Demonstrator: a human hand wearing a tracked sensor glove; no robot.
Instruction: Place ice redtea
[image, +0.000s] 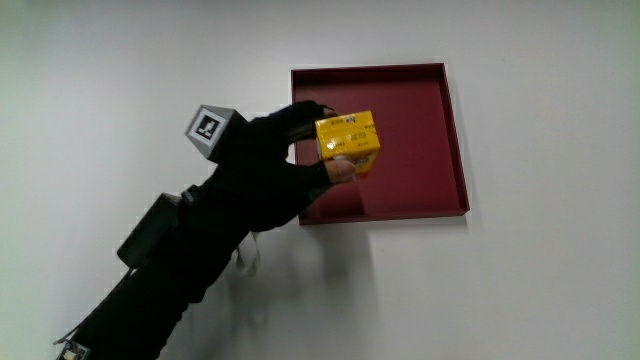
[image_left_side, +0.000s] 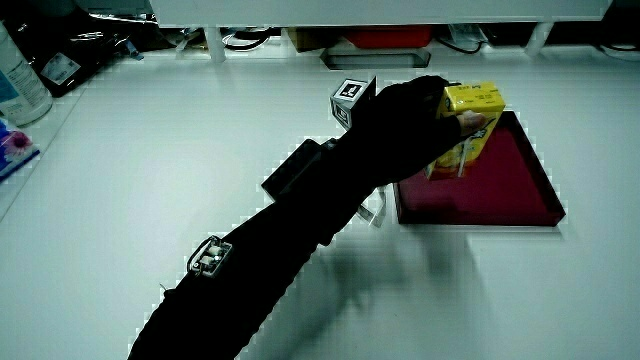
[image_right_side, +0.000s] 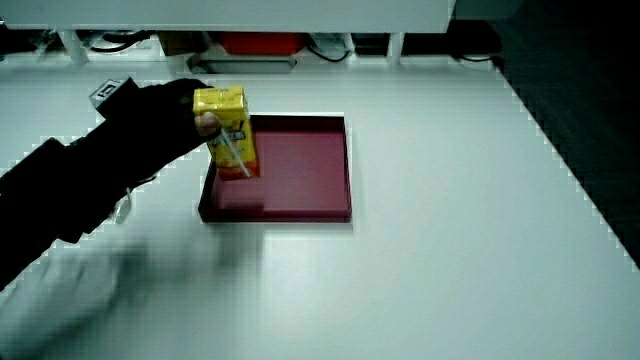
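Note:
A yellow ice red tea carton (image: 348, 140) with a straw on its side is held upright in the gloved hand (image: 268, 160). The hand's fingers are closed around it. The carton (image_left_side: 466, 125) hangs over the dark red tray (image: 440, 140), above the tray's corner nearest the forearm. In a side view the carton (image_right_side: 228, 130) appears just above the tray's floor (image_right_side: 300, 175); whether it touches I cannot tell. The patterned cube (image: 210, 130) sits on the back of the hand.
The tray (image_left_side: 520, 190) holds nothing else. The black forearm (image: 170, 260) stretches from the person's edge of the white table to the tray. Cables, a red box (image_left_side: 385, 38) and a low partition run along the table's edge farthest from the person.

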